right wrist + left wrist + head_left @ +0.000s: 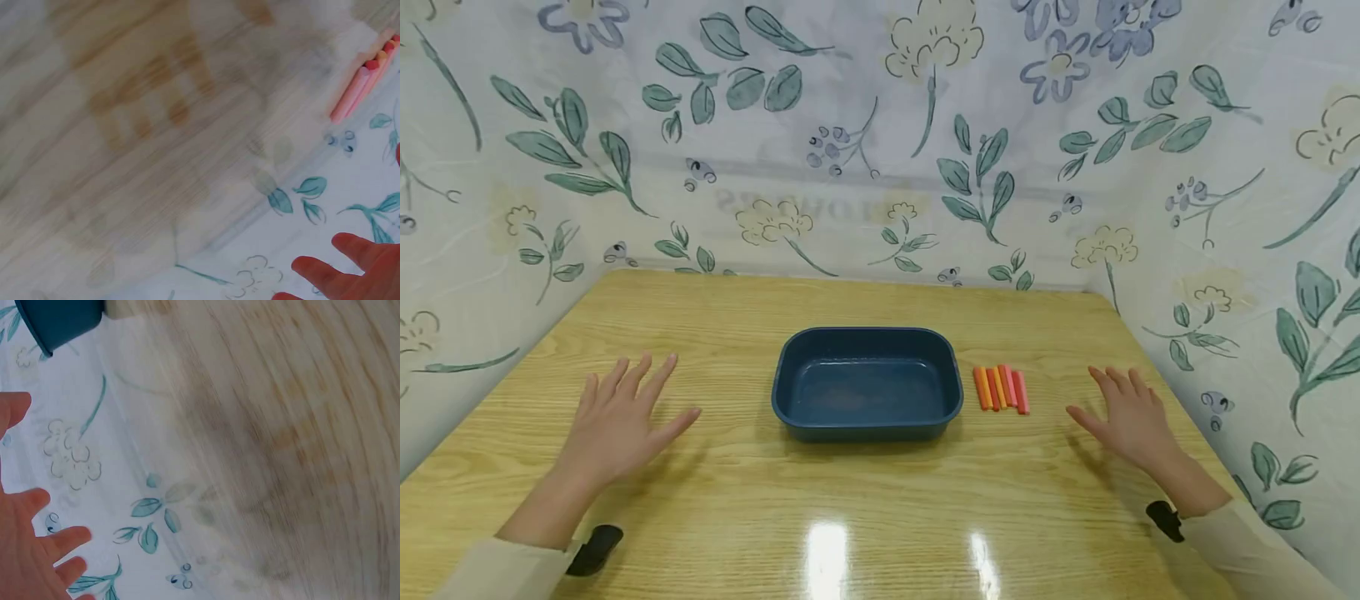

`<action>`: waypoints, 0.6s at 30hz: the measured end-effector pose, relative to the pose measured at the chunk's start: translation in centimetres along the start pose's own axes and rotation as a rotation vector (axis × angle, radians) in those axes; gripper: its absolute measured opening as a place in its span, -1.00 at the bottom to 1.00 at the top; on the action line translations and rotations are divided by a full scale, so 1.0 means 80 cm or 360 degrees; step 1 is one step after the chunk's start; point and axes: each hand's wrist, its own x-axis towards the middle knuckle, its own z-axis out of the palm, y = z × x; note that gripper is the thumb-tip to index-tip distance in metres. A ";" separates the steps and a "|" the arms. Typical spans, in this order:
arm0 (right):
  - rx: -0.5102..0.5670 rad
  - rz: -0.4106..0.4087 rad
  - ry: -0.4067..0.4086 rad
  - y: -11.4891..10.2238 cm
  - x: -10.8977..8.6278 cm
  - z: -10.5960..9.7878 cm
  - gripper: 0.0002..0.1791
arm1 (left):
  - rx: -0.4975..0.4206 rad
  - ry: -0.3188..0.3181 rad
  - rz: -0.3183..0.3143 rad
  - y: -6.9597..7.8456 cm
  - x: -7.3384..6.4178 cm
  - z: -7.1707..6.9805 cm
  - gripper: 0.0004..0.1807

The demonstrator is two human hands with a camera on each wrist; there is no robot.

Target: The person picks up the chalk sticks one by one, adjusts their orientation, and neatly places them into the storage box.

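A dark blue rectangular basin [865, 433] with rounded corners stands in the middle of the table, nothing inside it. Just to its right lie several short sticks [1002, 389] side by side, coloured red, orange and pink, like chalk or crayons. My left hand [621, 425] hovers left of the basin, fingers spread and holding nothing. To the right of the sticks, my right hand [1127, 421] is held over the table with its fingers apart, also holding nothing. In the right wrist view the ends of the sticks [359, 87] show beyond the fingers.
The wooden table [700, 517] has a glossy surface with bright light reflections near the front. A white cloth [865, 125] printed with leaves and flowers hangs behind it and along both sides. Each wrist wears a black device [595, 550].
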 end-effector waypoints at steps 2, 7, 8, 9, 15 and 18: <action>0.0082 0.0006 -0.0023 -0.003 0.004 0.000 -0.17 | -0.0085 0.0006 -0.0035 0.004 0.004 -0.002 -0.09; 0.0301 0.0003 -0.0038 -0.014 0.016 0.003 -0.25 | -0.0370 -0.0039 -0.0150 0.018 0.014 -0.008 -0.06; 0.0337 0.0013 -0.0049 -0.016 0.019 0.003 -0.26 | -0.0435 -0.0051 -0.0165 0.021 0.016 -0.010 -0.06; 0.0368 0.0027 -0.0062 -0.019 0.021 0.003 -0.27 | -0.0504 -0.0061 -0.0175 0.025 0.017 -0.011 -0.07; 0.0582 0.0138 -0.0200 -0.030 0.038 0.005 -0.30 | -0.0913 -0.0110 -0.0221 0.039 0.025 -0.011 -0.13; 0.0745 0.0190 -0.0283 -0.034 0.047 0.008 -0.29 | -0.1116 -0.0140 -0.0220 0.044 0.031 -0.008 -0.14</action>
